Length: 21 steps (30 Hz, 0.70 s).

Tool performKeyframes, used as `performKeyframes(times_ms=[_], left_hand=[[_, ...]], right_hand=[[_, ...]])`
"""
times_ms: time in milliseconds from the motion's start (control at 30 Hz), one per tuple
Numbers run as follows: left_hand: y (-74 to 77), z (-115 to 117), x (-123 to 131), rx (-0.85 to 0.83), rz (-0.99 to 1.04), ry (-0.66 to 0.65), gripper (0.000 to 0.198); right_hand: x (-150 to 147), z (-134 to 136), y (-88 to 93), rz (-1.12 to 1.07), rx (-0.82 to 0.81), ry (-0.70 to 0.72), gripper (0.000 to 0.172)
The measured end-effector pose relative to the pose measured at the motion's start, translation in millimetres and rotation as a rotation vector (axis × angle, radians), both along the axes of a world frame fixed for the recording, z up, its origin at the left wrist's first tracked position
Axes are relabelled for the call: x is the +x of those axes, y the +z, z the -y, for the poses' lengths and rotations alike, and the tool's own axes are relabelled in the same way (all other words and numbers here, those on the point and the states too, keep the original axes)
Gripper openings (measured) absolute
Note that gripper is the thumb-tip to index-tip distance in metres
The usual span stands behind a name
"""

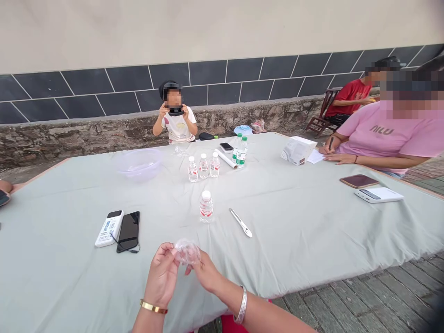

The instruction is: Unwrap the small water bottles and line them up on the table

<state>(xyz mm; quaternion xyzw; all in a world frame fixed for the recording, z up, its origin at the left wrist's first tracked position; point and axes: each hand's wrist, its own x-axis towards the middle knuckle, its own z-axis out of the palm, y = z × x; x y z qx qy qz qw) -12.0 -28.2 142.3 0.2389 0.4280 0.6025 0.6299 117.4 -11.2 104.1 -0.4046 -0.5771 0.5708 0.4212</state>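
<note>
Head view: your left hand and right hand are closed on a crumpled clear plastic piece, pinching it between the fingertips, though the exact grip is hard to tell. A water bottle and craft knife lie ahead, clear of your hands; a black phone lies to the left.

A crumpled wad of clear plastic film, faintly pinkish; pinched between the left hand and right hand.

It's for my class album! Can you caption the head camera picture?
The left hand and right hand pinch a crumpled clear plastic piece over a pale green tablecloth.
</note>
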Motion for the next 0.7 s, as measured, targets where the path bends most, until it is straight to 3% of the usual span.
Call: performKeyframes(times_ms=[167, 267, 333, 433, 500, 567, 633, 700], left_hand=[[-15.3, 3.5, 7.2, 0.163, -0.649, 0.091, 0.026], [-18.7, 5.8, 8.6, 0.342, -1.02, 0.075, 0.028], [-21.2, 3.7, 7.7, 0.399, -1.097, 0.036, 0.026], [-29.6, -4.5, 1.3, 0.312, -1.058, 0.013, 0.023], [-38.5, -11.5, -6.3, 0.19, -1.022, 0.034, 0.025], [-48.7, -17.8, -14.7, 0.061, -0.983, 0.063, 0.03], [-58.9, -22.4, -21.1, -0.038, -0.951, 0.074, 0.033], [-68.6, -25.4, -23.5, -0.077, -0.943, 0.083, 0.033]], right_hand=[[-8.5, 15.5, 5.3, -0.264, -0.394, 0.165, 0.069], [-0.7, 13.0, 20.0, -0.373, -0.471, 0.261, 0.073], [7.2, 9.2, 26.8, -0.336, -0.438, 0.3, 0.073], [25.7, -1.4, 25.5, -0.124, -0.33, 0.372, 0.066], [44.2, -14.9, 16.1, 0.119, -0.209, 0.234, 0.053], [65.2, -34.3, 1.7, 0.376, -0.103, -0.087, 0.043], [83.4, -57.6, -14.1, 0.541, -0.07, -0.372, 0.047], [93.6, -80.5, -27.8, 0.616, -0.072, -0.454, 0.058]])
